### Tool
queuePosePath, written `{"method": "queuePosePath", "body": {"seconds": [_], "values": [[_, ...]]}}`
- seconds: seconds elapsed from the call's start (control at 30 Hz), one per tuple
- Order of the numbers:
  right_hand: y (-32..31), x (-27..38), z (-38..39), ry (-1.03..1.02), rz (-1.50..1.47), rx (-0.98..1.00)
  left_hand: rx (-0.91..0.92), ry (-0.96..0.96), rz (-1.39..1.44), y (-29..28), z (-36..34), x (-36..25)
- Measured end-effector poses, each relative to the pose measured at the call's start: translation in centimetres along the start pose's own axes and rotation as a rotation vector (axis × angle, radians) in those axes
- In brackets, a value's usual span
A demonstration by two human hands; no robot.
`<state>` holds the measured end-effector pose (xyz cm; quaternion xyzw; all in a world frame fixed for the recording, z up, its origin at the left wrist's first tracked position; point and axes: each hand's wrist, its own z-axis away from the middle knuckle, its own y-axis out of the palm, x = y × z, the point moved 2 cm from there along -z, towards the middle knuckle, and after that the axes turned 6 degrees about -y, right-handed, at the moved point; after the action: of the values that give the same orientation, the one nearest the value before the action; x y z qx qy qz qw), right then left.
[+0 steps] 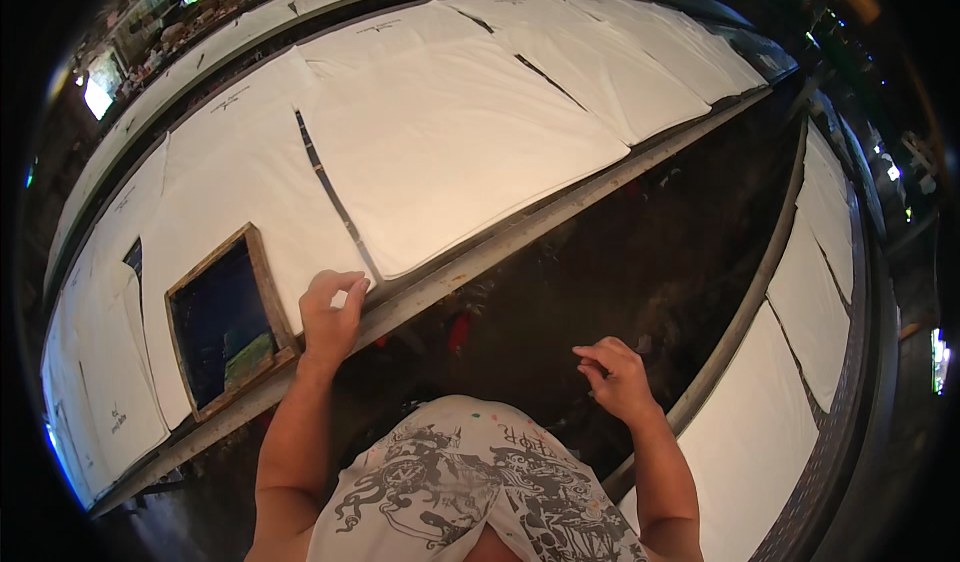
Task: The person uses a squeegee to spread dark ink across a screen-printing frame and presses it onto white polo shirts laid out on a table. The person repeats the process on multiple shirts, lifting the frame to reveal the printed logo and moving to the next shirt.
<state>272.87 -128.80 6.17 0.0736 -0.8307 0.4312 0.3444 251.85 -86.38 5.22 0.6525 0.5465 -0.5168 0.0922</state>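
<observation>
My left hand (330, 312) is raised at the near edge of a long table, its thumb and fingers curled into a pinch. A small white patch shows inside the curl; I cannot tell whether the hand holds it or it is cloth behind. Just left of that hand, a wood-bordered screen frame (222, 312) with a dark blue mesh lies on white cloth pieces (450, 152). Over the dark floor, apart from the tables, my right hand (615, 377) has its fingers bent in against the thumb, with nothing visible in them.
White cloth pieces with narrow gaps between them cover the long table, whose metal edge rail (520, 212) slants up to the right. Another cloth-covered table (745, 442) stands on my right. Between them runs a dark floor (580, 272) with red spots. Cluttered shelves (190, 12) stand far left.
</observation>
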Motion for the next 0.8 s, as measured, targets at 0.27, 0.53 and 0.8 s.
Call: {"method": "queuePosePath", "body": {"seconds": [0.27,0.53,0.8], "values": [[1.0,-7.0,-6.4,-0.092,0.068,0.056,0.142,0.108,-0.074,9.3,-5.3,0.6],[-0.7,-13.0,-14.0,-0.136,0.107,0.119,0.348,0.068,-0.118,19.8,-9.1,1.4],[0.1,-18.5,-25.1,-0.348,0.193,0.185,0.451,0.129,-0.254,24.9,-10.8,1.0]]}}
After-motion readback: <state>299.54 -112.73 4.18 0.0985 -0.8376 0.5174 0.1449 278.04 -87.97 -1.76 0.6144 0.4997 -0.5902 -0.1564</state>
